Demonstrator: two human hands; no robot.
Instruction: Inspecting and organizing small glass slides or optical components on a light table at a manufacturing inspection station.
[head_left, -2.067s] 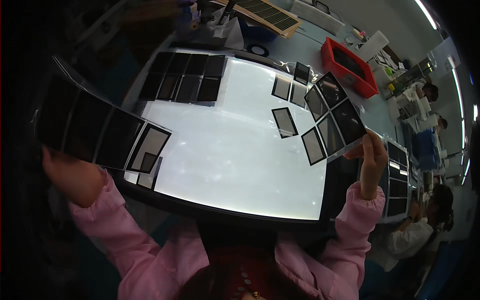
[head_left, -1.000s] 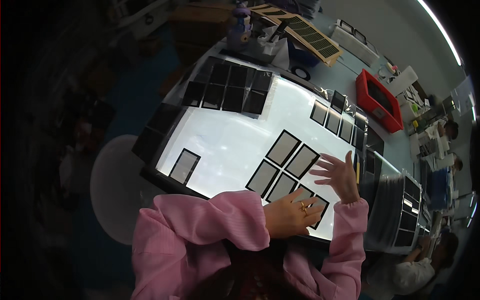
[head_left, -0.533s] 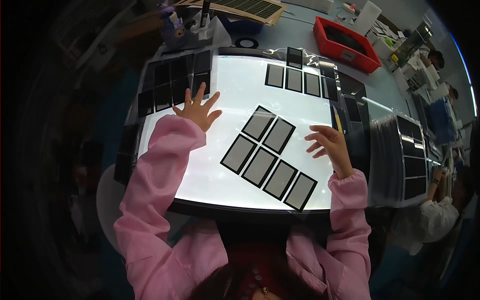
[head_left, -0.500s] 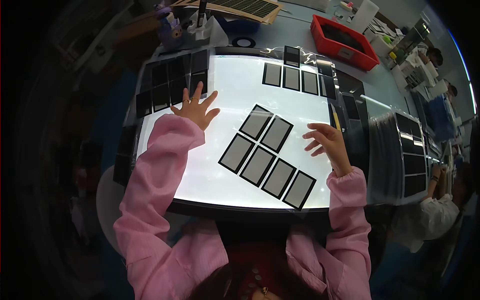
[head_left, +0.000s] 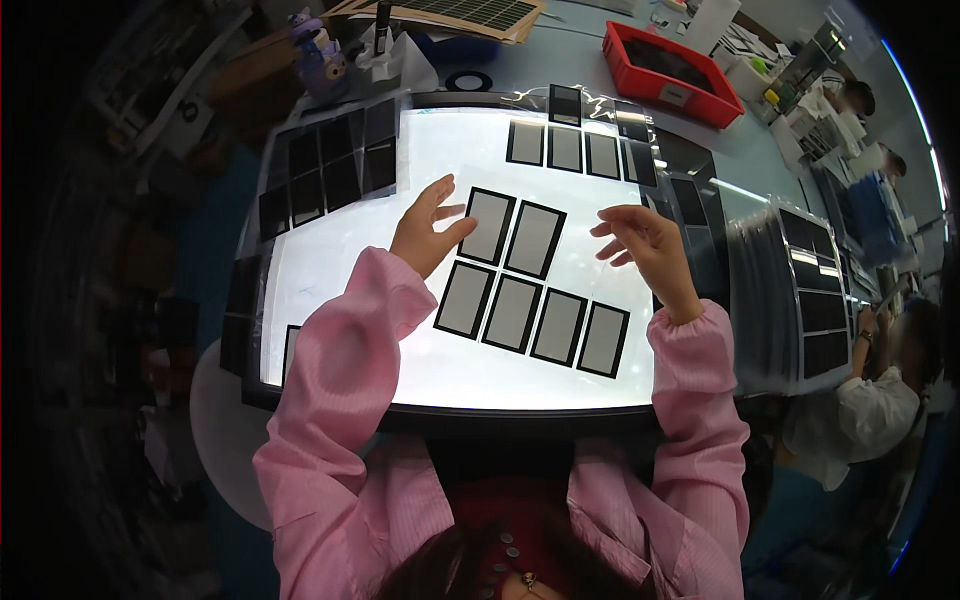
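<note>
A group of grey rectangular panels with black borders (head_left: pixel 512 312) lies slightly slanted on a lit white light table (head_left: pixel 340 245), two in the upper row and several below. At its upper left is my left hand (head_left: pixel 428 228), fingers apart, thumb near the border of the upper left panel; I cannot tell whether it touches. To the right of the upper row, my right hand (head_left: pixel 645 245) hovers with loosely curved, parted fingers and nothing visible in them. Part of another black-bordered panel (head_left: pixel 290 350) shows beside my left sleeve.
Dark-panelled clear sheets (head_left: pixel 325 165) lie at the back left. More grey panels (head_left: pixel 565 150) lie at the back right. A stack of clear sheets (head_left: pixel 775 290) stands right of the table. Behind are a red tray (head_left: pixel 640 75) and a black tape roll (head_left: pixel 468 81).
My left hand has moved right, from the back-left sheets to the central panels. Those panels have turned counterclockwise and lie straighter. My right hand has shifted slightly up. The whole view has shifted somewhat.
</note>
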